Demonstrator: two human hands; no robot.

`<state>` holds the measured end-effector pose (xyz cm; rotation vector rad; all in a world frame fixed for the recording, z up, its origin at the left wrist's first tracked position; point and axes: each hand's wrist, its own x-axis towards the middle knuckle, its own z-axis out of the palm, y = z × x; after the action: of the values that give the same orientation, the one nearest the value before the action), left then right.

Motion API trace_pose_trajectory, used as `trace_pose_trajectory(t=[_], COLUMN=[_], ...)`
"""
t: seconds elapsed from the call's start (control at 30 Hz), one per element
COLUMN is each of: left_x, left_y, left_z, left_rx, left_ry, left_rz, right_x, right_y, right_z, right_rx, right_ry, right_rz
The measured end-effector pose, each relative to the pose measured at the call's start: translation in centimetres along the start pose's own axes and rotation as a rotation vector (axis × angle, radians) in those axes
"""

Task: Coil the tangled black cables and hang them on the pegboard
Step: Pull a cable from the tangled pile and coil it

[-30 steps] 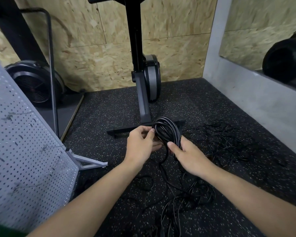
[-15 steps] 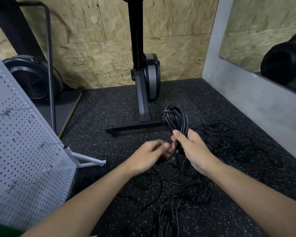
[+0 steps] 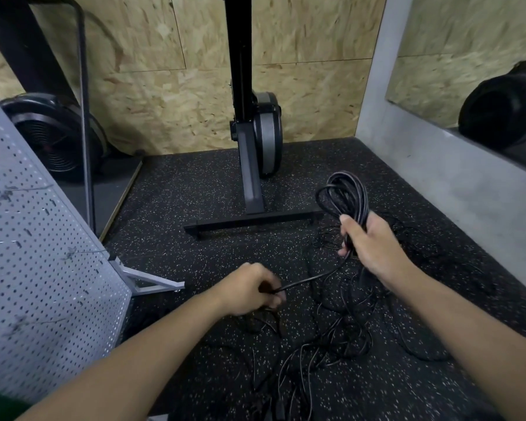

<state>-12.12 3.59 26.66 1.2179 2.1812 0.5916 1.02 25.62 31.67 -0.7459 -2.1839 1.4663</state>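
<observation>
Two hands are on the cable. Our right hand (image 3: 374, 250) grips the coil (image 3: 345, 192) of black cable, fingers (image 3: 346, 226) clenched round its lower end, loops standing up above the fist. The coil is in the air, over the floor (image 3: 195, 256), just beside the right end of the base bar (image 3: 252, 220) of the exercise machine (image 3: 249, 165).

One strand (image 3: 313, 278) runs from under the right fist down and left to our left hand (image 3: 249, 291). Left fingers (image 3: 278, 296) are curled round that strand, grasping it low near the floor. The strand looks fairly straight between the two hands.

The loose cables (image 3: 331, 338) lie tangled on the speckled black floor, below and between our forearms. Thinner loops spread right, toward the grey wall (image 3: 468, 189).

The pegboard (image 3: 37, 268) stands at left, grey and leaning in view, on a metal foot (image 3: 152, 282). A few thin wire hooks (image 3: 6, 192) sit on its face. It is well apart from the coil.

Behind it sits a round black fan wheel (image 3: 55, 138). The back wall is chipboard (image 3: 164, 86), with a mirror (image 3: 483, 71) at upper right.
</observation>
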Motion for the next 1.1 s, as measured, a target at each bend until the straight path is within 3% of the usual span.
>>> trace_pose_trajectory(t=[0.17,0.33,0.5,0.67,0.77,0.97,1.1], left_x=[-0.3,-0.1,0.0,0.1,0.1,-0.7,-0.5], left_y=[2.2,3.4,3.5,3.4,2.7,0.8,-0.1], left_z=[-0.4,-2.0,-2.0,-2.2,-2.4,-2.7,-2.1], left_rx=[-0.033,-0.098,-0.133,-0.188,-0.147,-0.381,-0.432], left_ry=[0.177,0.606,0.684,0.691,0.668,0.418,0.384], left_rz=[0.178,0.306,0.366,0.258,0.184,0.090,0.073], right_x=[-0.2,-0.9,-2.7,-2.7,-2.7,-2.4,-2.2], right_y=[1.6,0.7,-0.7,0.2,-0.4,0.2,0.3], right_z=[-0.6,0.4,1.6,2.2,1.7,0.6,0.4], right_rx=[-0.278,-0.552,-0.566,-0.576,-0.448,-0.241,-0.132], right_ry=[-0.066,-0.288,-0.535,-0.686,-0.675,-0.606,-0.555], right_rz=[-0.022,-0.013,0.111,0.035,-0.029,-0.025,-0.007])
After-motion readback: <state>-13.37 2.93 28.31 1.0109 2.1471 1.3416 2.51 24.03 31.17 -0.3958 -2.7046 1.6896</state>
